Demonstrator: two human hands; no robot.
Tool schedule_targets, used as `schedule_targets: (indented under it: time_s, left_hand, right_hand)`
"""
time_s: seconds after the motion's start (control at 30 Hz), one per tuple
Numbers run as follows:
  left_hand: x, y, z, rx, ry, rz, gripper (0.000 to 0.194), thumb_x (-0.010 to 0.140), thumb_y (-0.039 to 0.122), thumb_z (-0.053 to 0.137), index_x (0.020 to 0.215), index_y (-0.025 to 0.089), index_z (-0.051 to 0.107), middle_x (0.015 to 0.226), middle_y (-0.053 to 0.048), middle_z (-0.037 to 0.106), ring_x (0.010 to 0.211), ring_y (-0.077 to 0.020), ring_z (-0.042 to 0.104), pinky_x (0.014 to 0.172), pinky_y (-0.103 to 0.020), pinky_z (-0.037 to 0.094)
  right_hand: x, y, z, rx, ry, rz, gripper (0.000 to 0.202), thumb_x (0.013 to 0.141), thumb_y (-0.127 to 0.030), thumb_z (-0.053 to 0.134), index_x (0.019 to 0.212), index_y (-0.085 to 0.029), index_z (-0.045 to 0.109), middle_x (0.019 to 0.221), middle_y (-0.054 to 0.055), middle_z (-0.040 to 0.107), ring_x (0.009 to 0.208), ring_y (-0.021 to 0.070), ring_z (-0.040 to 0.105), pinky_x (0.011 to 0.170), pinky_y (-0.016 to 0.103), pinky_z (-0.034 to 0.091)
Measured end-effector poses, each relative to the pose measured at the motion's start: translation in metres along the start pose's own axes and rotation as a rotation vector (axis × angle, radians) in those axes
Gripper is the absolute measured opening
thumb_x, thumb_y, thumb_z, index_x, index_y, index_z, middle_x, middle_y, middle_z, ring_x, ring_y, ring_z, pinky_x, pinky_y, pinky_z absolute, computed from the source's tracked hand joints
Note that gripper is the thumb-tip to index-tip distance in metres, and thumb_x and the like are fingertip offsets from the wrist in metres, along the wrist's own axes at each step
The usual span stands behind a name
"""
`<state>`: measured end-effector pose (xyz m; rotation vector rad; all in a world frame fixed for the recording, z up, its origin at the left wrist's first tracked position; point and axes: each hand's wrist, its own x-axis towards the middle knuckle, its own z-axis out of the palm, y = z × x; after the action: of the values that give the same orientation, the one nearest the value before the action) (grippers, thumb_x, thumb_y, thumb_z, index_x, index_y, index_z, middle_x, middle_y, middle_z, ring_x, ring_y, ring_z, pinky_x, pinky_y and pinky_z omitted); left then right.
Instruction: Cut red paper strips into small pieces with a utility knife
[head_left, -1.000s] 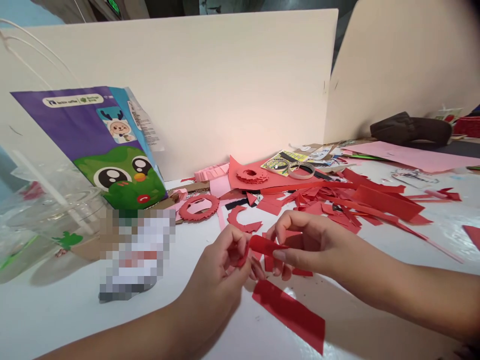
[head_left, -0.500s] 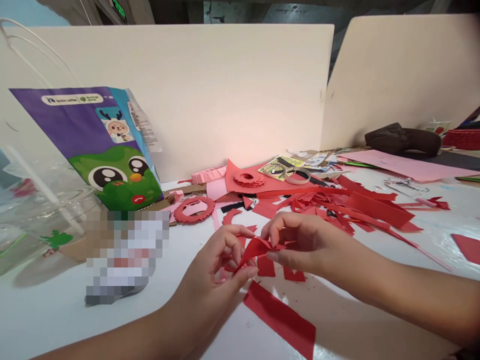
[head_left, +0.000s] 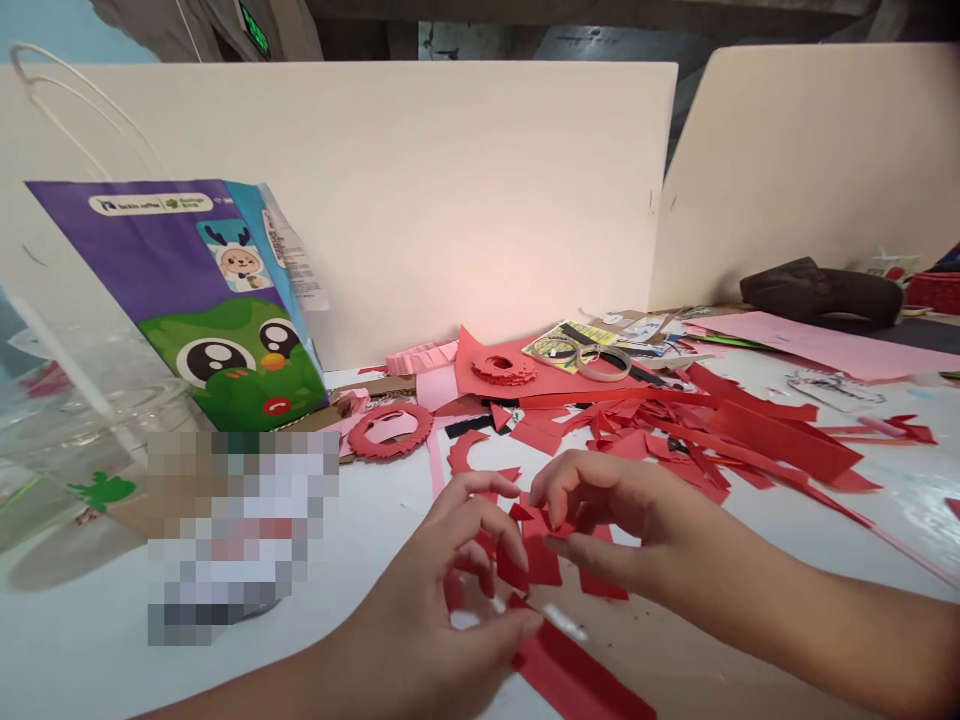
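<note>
My left hand is over the white table, fingers curved and thumb apart, with nothing seen between them. Below its thumb lies a red paper strip. To the right, my right hand has thumb and forefinger close together at a small piece of red paper. Between and beneath the hands are several red paper pieces, partly covered by the fingers. A ring of layered red paper lies beyond my left hand.
A purple and green paper bag stands at the left, near a clear cup. Red scraps spread across the middle and right. Tape rolls and another red ring lie before a white partition.
My left hand has come off the red paper that both hands held, and its fingers have spread. The view has shifted slightly, so the table items appear a little lower.
</note>
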<state>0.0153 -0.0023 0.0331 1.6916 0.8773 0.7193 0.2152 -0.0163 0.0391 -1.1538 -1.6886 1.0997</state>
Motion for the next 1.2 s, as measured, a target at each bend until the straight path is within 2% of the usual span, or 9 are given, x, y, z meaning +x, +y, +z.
schedule_targets:
  time_s: [0.07,0.17,0.3,0.5,0.63,0.7,0.8,1.0,1.2]
  left_hand:
    - [0.001,-0.002,-0.002,-0.06,-0.038,0.011,0.014,0.076,0.024,0.073,0.078,0.022,0.059,0.132,-0.003,0.044,0.09,-0.0185,0.058,0.072,-0.03,0.045]
    - [0.004,-0.004,-0.004,-0.194,-0.002,0.021,0.019,0.086,0.033,0.066,0.076,0.022,0.057,0.114,-0.001,0.056,0.09,-0.0172,0.058,0.07,-0.026,0.045]
    - [0.01,-0.007,-0.005,-0.294,0.018,-0.033,0.018,0.084,0.028,0.072,0.079,0.021,0.055,0.089,0.003,0.06,0.077,-0.013,0.057,0.069,-0.024,0.045]
    - [0.011,-0.009,-0.004,-0.317,0.016,-0.116,0.025,0.081,0.028,0.076,0.076,0.02,0.053,0.066,0.007,0.057,0.06,-0.0091,0.049,0.055,-0.019,0.038]
    - [0.009,-0.006,-0.003,-0.32,0.015,-0.108,0.022,0.083,0.025,0.074,0.077,0.02,0.054,0.067,0.006,0.062,0.059,-0.0081,0.05,0.055,-0.018,0.04]
    - [0.009,-0.004,-0.001,-0.376,0.015,-0.12,0.022,0.082,0.023,0.075,0.077,0.02,0.054,0.067,0.007,0.061,0.058,-0.0075,0.051,0.053,-0.016,0.04]
    - [0.008,-0.002,0.001,-0.475,-0.016,-0.147,0.022,0.083,0.022,0.076,0.075,0.02,0.055,0.067,0.007,0.061,0.06,-0.0081,0.055,0.053,-0.015,0.043]
    - [0.004,-0.002,0.001,-0.416,-0.002,-0.112,0.015,0.09,0.024,0.069,0.079,0.022,0.058,0.064,0.006,0.062,0.058,-0.0093,0.055,0.054,-0.018,0.048]
    - [0.003,-0.004,0.002,-0.435,0.001,-0.107,0.017,0.088,0.027,0.071,0.079,0.022,0.057,0.064,0.005,0.061,0.058,-0.01,0.055,0.053,-0.018,0.049]
  right_hand:
    - [0.001,0.001,0.001,-0.023,0.004,-0.022,0.012,0.077,-0.011,0.061,0.077,-0.023,0.057,0.085,0.001,0.062,0.07,0.014,0.054,0.051,0.023,0.043]
    - [0.001,0.001,0.001,-0.03,0.0,-0.058,0.013,0.078,-0.01,0.062,0.077,-0.022,0.058,0.087,0.0,0.063,0.073,0.0136,0.056,0.057,0.024,0.046]
    - [-0.001,0.002,0.001,-0.047,-0.001,-0.077,0.015,0.078,-0.009,0.064,0.075,-0.023,0.058,0.088,0.0,0.062,0.075,0.0139,0.055,0.063,0.026,0.047]
    - [-0.002,0.004,-0.001,-0.016,-0.03,-0.058,0.012,0.079,-0.013,0.065,0.077,-0.023,0.059,0.09,0.001,0.063,0.082,0.0178,0.058,0.071,0.032,0.048]
    - [-0.001,0.0,-0.003,0.032,-0.089,-0.033,0.014,0.076,-0.022,0.075,0.079,-0.022,0.061,0.093,0.002,0.063,0.088,0.0187,0.06,0.078,0.033,0.048]
    - [0.0,-0.001,-0.003,0.068,-0.117,0.006,0.018,0.08,-0.033,0.075,0.078,-0.021,0.062,0.09,0.001,0.064,0.081,0.0159,0.059,0.07,0.029,0.047]
    - [0.001,0.0,-0.003,0.096,-0.107,0.105,0.028,0.084,-0.044,0.071,0.074,-0.021,0.059,0.073,-0.002,0.061,0.064,0.0116,0.051,0.054,0.024,0.04]
    - [0.001,0.003,-0.004,0.252,-0.105,0.214,0.032,0.071,-0.037,0.085,0.081,-0.023,0.058,0.068,-0.006,0.063,0.06,0.0104,0.051,0.051,0.023,0.036]
    - [0.001,0.0,-0.006,0.186,-0.118,0.19,0.028,0.076,-0.042,0.08,0.074,-0.021,0.062,0.066,-0.004,0.061,0.059,0.0101,0.05,0.053,0.024,0.037]
